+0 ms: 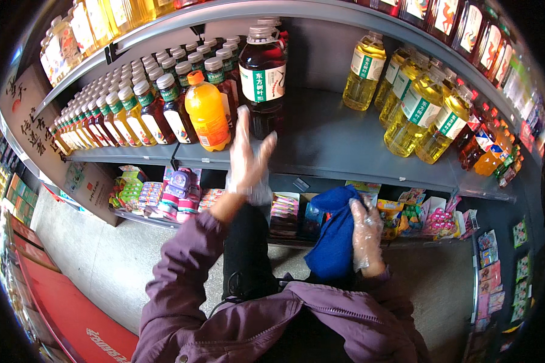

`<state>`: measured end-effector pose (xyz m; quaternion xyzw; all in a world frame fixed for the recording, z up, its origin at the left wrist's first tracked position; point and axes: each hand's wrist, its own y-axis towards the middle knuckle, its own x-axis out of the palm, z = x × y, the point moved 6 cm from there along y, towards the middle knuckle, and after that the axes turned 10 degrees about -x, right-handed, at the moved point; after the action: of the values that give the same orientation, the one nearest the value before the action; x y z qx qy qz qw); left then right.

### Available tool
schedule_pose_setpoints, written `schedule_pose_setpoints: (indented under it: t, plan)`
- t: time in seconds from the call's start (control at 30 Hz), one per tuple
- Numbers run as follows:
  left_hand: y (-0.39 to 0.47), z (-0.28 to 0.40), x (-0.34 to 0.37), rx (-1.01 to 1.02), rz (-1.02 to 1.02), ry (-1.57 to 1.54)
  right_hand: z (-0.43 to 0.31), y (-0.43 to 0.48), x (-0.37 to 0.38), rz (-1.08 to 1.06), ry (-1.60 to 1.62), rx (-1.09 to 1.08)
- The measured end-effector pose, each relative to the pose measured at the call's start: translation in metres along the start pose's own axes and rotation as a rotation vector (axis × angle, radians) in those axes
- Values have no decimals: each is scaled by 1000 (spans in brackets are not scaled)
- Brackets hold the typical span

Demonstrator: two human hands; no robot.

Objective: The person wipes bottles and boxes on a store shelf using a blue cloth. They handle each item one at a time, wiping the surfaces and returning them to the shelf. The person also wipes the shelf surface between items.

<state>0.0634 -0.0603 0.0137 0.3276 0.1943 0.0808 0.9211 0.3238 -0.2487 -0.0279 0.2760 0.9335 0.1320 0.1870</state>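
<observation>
My left hand (249,159), in a transparent plastic glove, is raised at the shelf's front edge with thumb and fingers apart and nothing in it. Just left of its fingertips stands an orange-drink bottle (207,111) with an orange cap. Behind the fingers, a large dark tea bottle (262,68) with a white-and-green label stands upright on the grey shelf (318,136). My right hand (367,233), gloved the same way, grips a blue cloth (334,240) that hangs in front of the lower shelf. The cloth hides part of the goods behind it.
Rows of small tea bottles (141,109) fill the shelf's left side. Large yellow tea bottles (415,113) and small soda bottles (486,140) stand at right. An upper shelf (236,11) overhangs them. Below are packaged sweets (438,220) and a purple toy backpack (180,183). A red display (68,304) stands lower left.
</observation>
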Motion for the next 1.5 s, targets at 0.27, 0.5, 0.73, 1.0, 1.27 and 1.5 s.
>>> schedule_pose_setpoints:
  t: [0.27, 0.5, 0.73, 1.0, 1.27, 1.5]
  plan:
    - [-155, -92, -44, -311, -314, -288, -75, 100, 3, -59, -296, -816]
    - [-176, -148, -62, -414, -215, -58, -40, 160, 121, -717, -1008, -718]
    - [-169, -161, -55, -352, -163, -26, 25, 226, 174, -723, -838, -845]
    - [-169, -160, -72, -366, -98, 86, 72, 401, 237, -491, -970, -820]
    - [-173, -166, -79, -396, -77, 112, 65, 370, 235, -490, -998, -815]
    - [-172, -151, -72, -212, -84, 270, 13, 242, 179, -463, -889, -906]
